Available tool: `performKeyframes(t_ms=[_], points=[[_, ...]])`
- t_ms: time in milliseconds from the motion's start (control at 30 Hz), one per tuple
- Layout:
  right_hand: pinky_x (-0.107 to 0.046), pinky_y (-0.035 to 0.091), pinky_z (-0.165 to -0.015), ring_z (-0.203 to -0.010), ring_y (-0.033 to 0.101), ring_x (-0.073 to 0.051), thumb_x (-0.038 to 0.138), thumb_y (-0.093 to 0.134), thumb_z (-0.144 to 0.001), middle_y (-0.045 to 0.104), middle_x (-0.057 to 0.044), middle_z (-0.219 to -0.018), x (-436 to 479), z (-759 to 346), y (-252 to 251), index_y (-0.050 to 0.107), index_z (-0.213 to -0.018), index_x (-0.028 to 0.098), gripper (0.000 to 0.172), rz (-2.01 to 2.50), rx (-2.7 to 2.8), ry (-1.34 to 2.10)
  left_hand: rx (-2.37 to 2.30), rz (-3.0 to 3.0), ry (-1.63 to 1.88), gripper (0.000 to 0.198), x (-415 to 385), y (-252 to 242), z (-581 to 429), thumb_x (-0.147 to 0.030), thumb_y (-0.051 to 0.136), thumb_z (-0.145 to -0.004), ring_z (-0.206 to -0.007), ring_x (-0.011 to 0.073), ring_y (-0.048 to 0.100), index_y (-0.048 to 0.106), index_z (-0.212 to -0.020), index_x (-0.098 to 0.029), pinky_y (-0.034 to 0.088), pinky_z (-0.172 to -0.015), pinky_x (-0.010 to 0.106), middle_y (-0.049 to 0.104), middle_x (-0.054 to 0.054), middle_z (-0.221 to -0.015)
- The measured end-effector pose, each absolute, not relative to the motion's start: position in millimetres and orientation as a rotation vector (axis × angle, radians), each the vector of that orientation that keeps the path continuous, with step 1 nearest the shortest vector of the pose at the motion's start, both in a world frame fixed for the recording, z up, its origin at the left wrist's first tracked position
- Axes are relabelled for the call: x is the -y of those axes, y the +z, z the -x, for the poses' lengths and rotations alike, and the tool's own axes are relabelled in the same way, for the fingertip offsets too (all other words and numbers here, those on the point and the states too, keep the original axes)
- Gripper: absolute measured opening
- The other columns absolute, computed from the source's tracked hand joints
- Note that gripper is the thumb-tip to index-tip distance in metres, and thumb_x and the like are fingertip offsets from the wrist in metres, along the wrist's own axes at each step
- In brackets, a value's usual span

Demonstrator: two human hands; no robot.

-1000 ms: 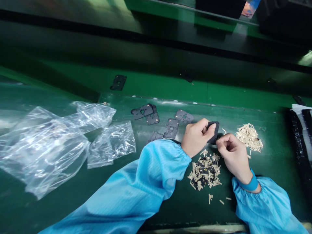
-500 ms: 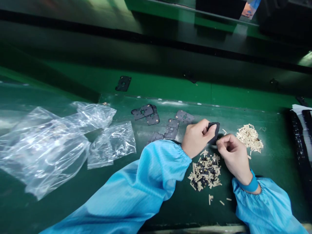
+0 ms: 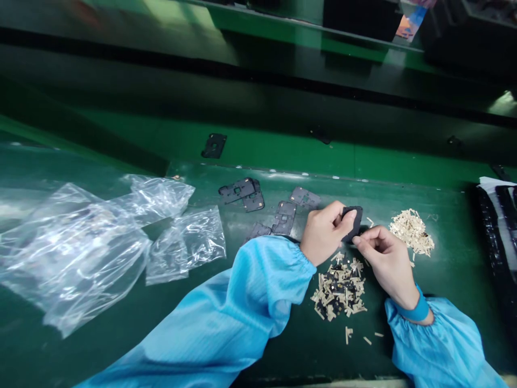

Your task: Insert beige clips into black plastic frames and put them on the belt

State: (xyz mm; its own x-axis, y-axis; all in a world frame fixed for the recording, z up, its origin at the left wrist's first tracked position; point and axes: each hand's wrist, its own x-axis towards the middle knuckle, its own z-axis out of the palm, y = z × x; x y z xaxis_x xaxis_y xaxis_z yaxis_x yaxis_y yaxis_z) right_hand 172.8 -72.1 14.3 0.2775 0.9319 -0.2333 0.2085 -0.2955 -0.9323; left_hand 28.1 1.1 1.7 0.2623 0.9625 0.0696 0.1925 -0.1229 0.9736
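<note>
Firstly, the bench [image 3: 299, 350] has its near edge [image 3: 359, 383] toward five o'clock. Between four and five lies a mixed pile [image 3: 339, 291] of pale and dark bits. Beyond it, at four, the left hand [image 3: 327, 231] holds a black plate [image 3: 352, 225], pinched between thumb and fingers. The right hand [image 3: 385, 258] has thumb and forefinger nearly closed at the plate's lower edge; whether they grip anything, I cannot tell. Toward three is a pale heap [image 3: 412, 231]. Clear bags [image 3: 92, 253] lie near nine, contents unclear. Other plates [image 3: 285, 218] lie around the clock's middle; a farther one [image 3: 214, 145], past the seam [image 3: 306, 174], at ten.
</note>
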Motion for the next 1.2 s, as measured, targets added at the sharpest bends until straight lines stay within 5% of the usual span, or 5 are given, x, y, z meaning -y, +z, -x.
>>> performKeyframes(t_ms=[300, 467, 800, 1200], points=[[-0.023, 0.026, -0.048, -0.051, 0.036, -0.009, 0.053, 0.086, -0.073, 0.052, 0.004, -0.059, 70, -181, 16, 0.068, -0.078, 0.017, 0.040, 1.675, 0.949, 1.257, -1.066, -1.471, 0.997, 0.032, 0, -1, -26, -0.041, 0.054, -0.096, -0.036, 0.0069, 0.049, 0.049, -0.071, -0.021, 0.034, -0.038, 0.018, 0.048, -0.008, -0.049], [-0.024, 0.020, -0.045, -0.046, 0.030, -0.007, 0.050, 0.081, -0.082, 0.041, 0.009, -0.051, 71, -185, 12, 0.063, -0.079, 0.020, 0.035, 1.432, 0.823, 1.444, -1.075, -1.314, 0.947, 0.036, -1, -3, -27, -0.048, 0.054, -0.095, -0.034, 0.0077, 0.049, 0.048, -0.072, -0.021, 0.034, -0.033, 0.017, 0.048, -0.008, -0.050], [-0.023, 0.023, -0.045, -0.046, 0.033, -0.006, 0.048, 0.076, -0.089, 0.044, 0.008, -0.056, 68, -184, 2, 0.061, -0.083, 0.020, 0.032, 1.285, 0.672, 1.342, -0.895, -1.006, 0.844, 0.041, -7, 2, -29, -0.050, 0.073, -0.084, -0.037, 0.0092, 0.054, 0.052, -0.099, -0.018, 0.041, -0.030, 0.017, 0.059, -0.008, -0.059], [-0.023, 0.024, -0.046, -0.046, 0.033, -0.007, 0.047, 0.077, -0.087, 0.043, 0.009, -0.052, 68, -183, 3, 0.059, -0.083, 0.021, 0.032, 1.280, 0.686, 1.395, -0.856, -0.985, 0.837, 0.044, -7, 1, -30, -0.049, 0.078, -0.080, -0.043, 0.0109, 0.060, 0.048, -0.094, -0.019, 0.045, -0.032, 0.017, 0.063, -0.007, -0.060]])
